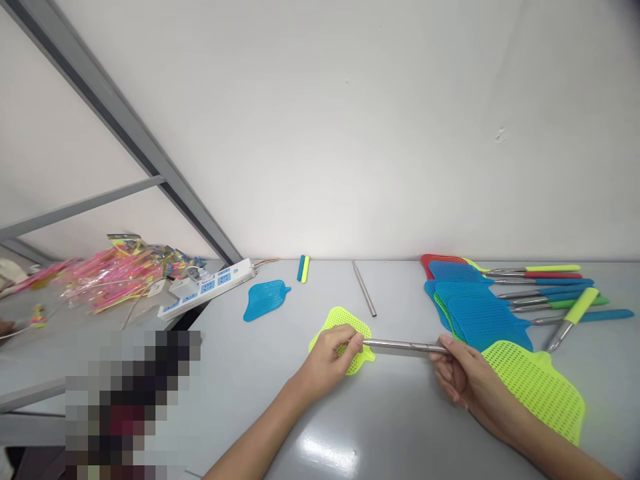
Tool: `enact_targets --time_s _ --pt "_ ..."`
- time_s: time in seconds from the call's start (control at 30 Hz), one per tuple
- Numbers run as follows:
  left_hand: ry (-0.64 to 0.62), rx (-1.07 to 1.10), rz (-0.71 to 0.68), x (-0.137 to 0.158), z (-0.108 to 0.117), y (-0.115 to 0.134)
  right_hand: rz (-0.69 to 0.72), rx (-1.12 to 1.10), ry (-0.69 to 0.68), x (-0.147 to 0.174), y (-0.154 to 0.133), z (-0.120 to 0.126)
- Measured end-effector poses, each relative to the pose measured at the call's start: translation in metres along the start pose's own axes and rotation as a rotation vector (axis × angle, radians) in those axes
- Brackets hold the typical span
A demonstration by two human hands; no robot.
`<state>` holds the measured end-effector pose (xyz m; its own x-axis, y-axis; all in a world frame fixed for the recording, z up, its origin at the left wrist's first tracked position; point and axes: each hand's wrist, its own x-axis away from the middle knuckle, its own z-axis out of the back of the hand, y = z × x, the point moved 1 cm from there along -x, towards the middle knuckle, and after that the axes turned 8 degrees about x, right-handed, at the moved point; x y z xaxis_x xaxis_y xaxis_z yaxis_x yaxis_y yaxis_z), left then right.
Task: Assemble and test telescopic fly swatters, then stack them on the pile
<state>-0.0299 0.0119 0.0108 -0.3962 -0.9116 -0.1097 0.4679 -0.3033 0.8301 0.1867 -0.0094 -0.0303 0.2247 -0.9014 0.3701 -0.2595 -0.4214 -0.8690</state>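
Observation:
Between my two hands a silver metal rod [400, 345] lies almost level above the table. My left hand [334, 353] pinches its thin left end, and my right hand [460, 370] grips its thicker right end. Under my left hand is a yellow-green fly swatter head [334, 321] with no rod on it. A blue swatter head [267, 299] lies farther left. Behind them rest another metal rod [365, 288], a blue handle sleeve [301, 268] and a yellow one [305, 269]. Just right of my right hand is a whole yellow-green fly swatter [540, 383].
A pile of fly swatters [470, 300] in blue, red and green lies at the back right. A white power strip [210, 287] with plugs runs along the left. Beyond it, pink bagged items [130, 270] are heaped near a grey metal frame [125, 133]. The wall borders the table's back.

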Motion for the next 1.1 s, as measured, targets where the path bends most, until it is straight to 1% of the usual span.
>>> enact_targets --time_s 0.1,0.27,0.4,0.53,0.67,0.77,0.83,0.9,1.1 --pt "-0.056 -0.085 -0.022 0.0 -0.005 0.002 -0.012 -0.008 -0.003 0.001 -0.001 0.0" --pt "-0.109 -0.187 -0.083 0.003 -0.011 0.005 0.05 0.063 -0.058 0.005 -0.002 -0.002" --pt "-0.168 -0.273 -0.192 0.005 -0.011 0.009 0.055 0.224 -0.132 0.006 0.001 0.0" --pt "-0.189 -0.355 -0.286 0.006 -0.013 0.012 0.073 0.412 -0.219 0.007 0.001 -0.001" --pt "-0.184 -0.38 -0.354 0.005 -0.027 0.02 0.164 0.518 -0.289 0.015 -0.004 -0.01" --pt "-0.257 -0.346 -0.45 0.007 -0.044 0.029 0.195 0.593 -0.292 0.022 -0.006 -0.017" --pt "-0.266 -0.331 -0.45 0.009 -0.051 0.032 0.172 0.599 -0.275 0.024 -0.004 -0.02" --pt "-0.269 -0.33 -0.435 0.01 -0.054 0.033 0.148 0.588 -0.251 0.025 -0.002 -0.021" --pt "-0.315 -0.284 -0.394 0.01 -0.052 0.03 0.162 0.621 -0.201 0.023 0.003 -0.02"
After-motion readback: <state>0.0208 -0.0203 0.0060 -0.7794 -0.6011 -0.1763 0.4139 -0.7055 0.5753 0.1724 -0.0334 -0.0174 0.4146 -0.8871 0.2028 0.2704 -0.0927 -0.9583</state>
